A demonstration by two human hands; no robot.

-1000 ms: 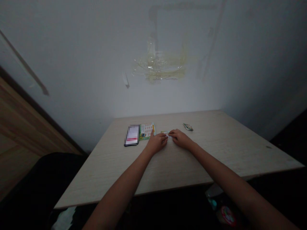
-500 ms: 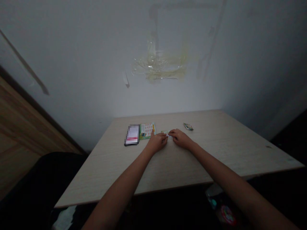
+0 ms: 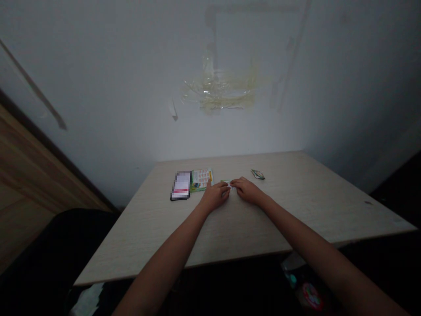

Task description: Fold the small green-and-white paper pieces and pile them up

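Note:
A small printed piece of paper [image 3: 225, 181], white with green edging, lies on the table between my hands and is mostly covered by my fingers. My left hand [image 3: 215, 195] rests over its left side, thumb held apart and fingers lying on it. From the other side my right hand [image 3: 247, 191] has its fingertips pinched together at the paper's right edge. Just beyond the left thumb is a flat, colourful printed sheet [image 3: 201, 179] with rows of small pictures. A small folded stack of coloured paper [image 3: 258, 174] sits to the right, beyond my right hand.
A phone [image 3: 180, 186] with a blurred-out screen lies left of the printed sheet. The pale wooden table [image 3: 158, 232] meets a wall bearing peeling clear tape [image 3: 226, 94]. Dark space lies below the front edge, with a red round item [image 3: 312, 295] at lower right.
My right fingertips have shifted very slightly left along the small paper. My left hand, the phone, the printed sheet and the folded stack stay in place.

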